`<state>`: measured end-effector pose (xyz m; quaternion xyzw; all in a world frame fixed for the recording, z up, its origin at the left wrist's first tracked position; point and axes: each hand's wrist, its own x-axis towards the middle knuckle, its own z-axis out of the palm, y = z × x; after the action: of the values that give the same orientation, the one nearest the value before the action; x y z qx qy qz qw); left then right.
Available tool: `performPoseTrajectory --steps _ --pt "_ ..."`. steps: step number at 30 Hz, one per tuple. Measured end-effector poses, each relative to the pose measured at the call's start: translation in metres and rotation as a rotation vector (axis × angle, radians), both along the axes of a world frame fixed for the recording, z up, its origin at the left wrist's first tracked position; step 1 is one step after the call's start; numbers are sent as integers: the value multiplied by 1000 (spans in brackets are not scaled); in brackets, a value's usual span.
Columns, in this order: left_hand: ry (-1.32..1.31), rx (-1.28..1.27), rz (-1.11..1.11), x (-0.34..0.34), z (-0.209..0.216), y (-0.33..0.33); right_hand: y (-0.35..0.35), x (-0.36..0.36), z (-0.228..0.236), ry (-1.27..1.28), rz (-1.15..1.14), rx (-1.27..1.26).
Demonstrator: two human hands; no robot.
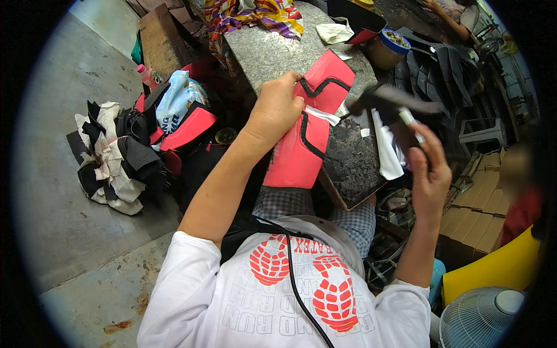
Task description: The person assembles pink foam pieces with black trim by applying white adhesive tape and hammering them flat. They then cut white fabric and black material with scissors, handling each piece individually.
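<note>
My left hand (277, 107) is closed on the left edge of a red panel piece (295, 161) with black edging. Joined to its far end is a second red panel (331, 87), and a white strip (322, 116) shows between the two. The near panel reaches down to my lap, while the far one lies over the stone slab (255, 55). On the right, my right hand (429, 165) grips a hammer (397, 100), its dark head smeared by motion above the dark worn board (357, 168). A white piece (409, 123) shows at my fingers.
Left of my arm lie a pile of fabric scraps (113, 168) and more red pieces (188, 129). A blue-rimmed jar (387, 49) and black panels (432, 72) stand to the right. A fan (481, 319) is at lower right. Another person's arm (449, 20) shows at the far right.
</note>
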<state>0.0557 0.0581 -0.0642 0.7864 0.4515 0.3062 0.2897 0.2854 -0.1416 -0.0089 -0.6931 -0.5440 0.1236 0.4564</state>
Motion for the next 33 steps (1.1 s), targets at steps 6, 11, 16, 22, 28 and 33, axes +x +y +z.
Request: performPoseTrajectory --steps 6,11,16,22,28,33 --pt "-84 -14 56 2 -6 -3 39 -28 -17 -507 94 93" --pt "-165 1 24 4 -13 -5 39 -23 -17 -546 102 49" --pt "-99 26 21 4 -13 -1 50 -30 -22 -270 141 388" --pt "-18 3 5 1 -11 0 57 -24 -18 -639 178 -1" --pt "-91 51 25 0 -11 -4 54 -32 -24 -316 161 275" --pt "-14 41 58 1 -12 -6 57 -27 -21 -758 211 34"
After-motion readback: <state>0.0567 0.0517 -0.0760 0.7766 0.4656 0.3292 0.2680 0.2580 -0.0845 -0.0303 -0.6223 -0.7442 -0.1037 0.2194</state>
